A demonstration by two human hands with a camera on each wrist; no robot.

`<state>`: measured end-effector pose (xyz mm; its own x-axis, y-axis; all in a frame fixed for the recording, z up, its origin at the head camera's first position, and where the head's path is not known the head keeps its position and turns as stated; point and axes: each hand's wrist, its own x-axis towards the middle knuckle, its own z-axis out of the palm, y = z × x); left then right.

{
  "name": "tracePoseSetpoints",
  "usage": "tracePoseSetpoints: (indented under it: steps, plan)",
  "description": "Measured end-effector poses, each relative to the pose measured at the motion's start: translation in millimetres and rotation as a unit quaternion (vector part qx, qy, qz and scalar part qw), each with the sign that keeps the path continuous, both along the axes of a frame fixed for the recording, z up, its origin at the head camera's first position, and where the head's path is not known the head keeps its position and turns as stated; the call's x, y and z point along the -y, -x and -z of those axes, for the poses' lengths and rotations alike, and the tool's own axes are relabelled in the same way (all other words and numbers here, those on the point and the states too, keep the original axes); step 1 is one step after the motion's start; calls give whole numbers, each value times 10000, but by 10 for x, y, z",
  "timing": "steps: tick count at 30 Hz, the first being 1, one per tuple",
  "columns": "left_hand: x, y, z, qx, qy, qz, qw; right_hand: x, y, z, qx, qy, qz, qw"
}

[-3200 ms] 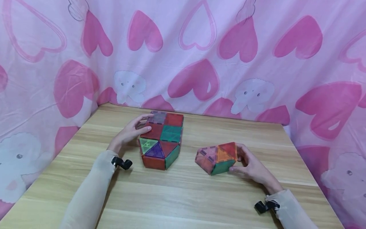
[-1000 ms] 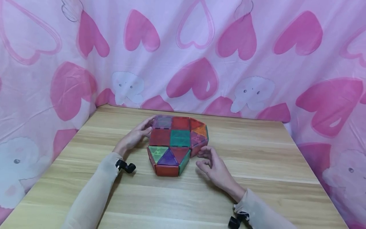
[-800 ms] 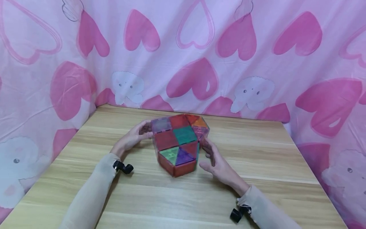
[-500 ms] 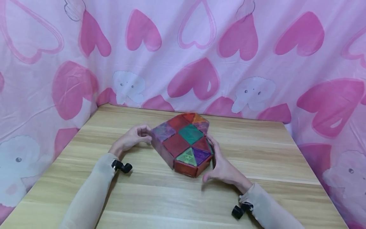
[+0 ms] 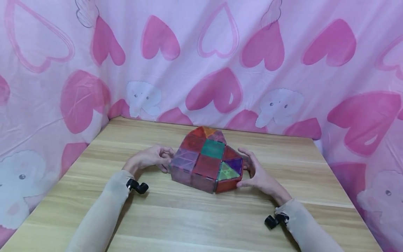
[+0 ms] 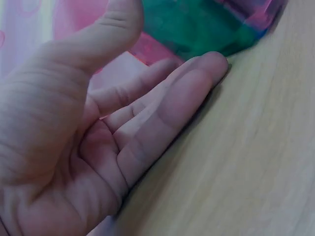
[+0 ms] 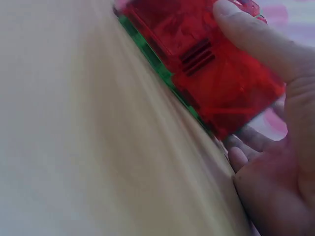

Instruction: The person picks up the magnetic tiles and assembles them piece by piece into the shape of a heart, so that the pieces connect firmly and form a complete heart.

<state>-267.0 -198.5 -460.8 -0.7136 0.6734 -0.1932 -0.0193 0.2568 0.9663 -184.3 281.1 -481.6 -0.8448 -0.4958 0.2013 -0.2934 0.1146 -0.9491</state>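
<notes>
A heart-shaped box built of translucent magnetic tiles lies on the table between both hands. Its top has red, purple and teal squares, with smaller triangles at the two lobes. The right hand grips the right lobe, near the purple triangle and the light green triangle. In the right wrist view its thumb lies against the red side wall, fingers behind. At the left corner is the left hand, loosely bent, thumb near the wall; its wrist view shows a bare palm.
The wooden table reaches back to a pink curtain printed with hearts, which also hangs along both sides. Each sleeved wrist carries a small black camera mount, one at the left wrist and one at the right.
The separate right-hand tile piece was joined to the larger one. The joined heart then turned counterclockwise, its near lobe swinging right, as the right hand moved onto that lobe.
</notes>
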Motion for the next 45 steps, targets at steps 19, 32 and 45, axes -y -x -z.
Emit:
tracePoseSetpoints:
  steps: [19, 32, 45]
  plan:
    - [-485, 118, 141, -1898, -477, -1396, 9707, -37, 142, -14, 48, -131, 2295, 9732]
    - [-569, 266, 117, -1608, -902, -997, 9778, -30, 127, 11, -290, -813, 1726, 9812]
    - [-571, 213, 141, -1886, -399, -1532, 9692, 19, 152, 37, -489, -1211, 1662, 9774]
